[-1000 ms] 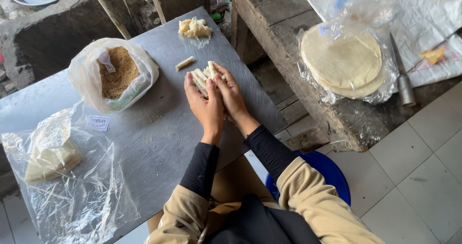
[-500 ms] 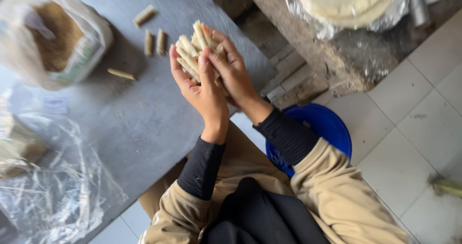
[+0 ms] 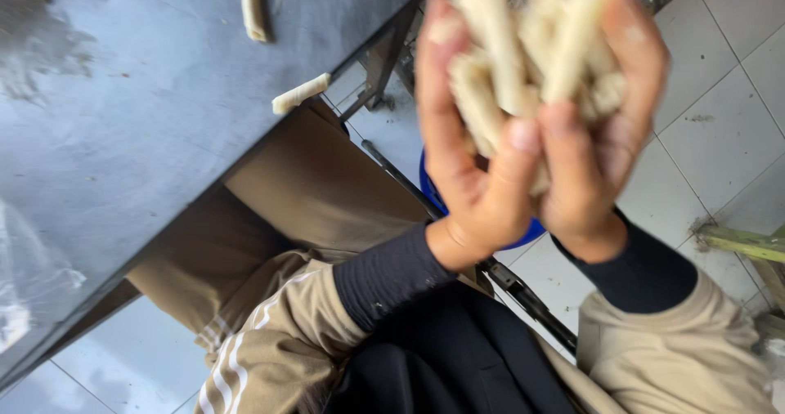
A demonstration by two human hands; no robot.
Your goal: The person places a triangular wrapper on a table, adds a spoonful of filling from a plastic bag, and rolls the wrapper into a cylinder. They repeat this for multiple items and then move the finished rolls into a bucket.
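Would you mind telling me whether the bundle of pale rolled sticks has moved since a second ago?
Yes: the bundle of pale rolled sticks, held in both hands, has been lifted off the grey metal table and now sits beyond its edge.

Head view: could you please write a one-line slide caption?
Left hand and right hand cup a bundle of pale rolls beside a grey table.

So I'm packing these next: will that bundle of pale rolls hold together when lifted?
Probably only loosely: the rolls are separate sticks, cupped by left hand and right hand. They look light and cylindrical, so strays like the one at the table edge may roll.
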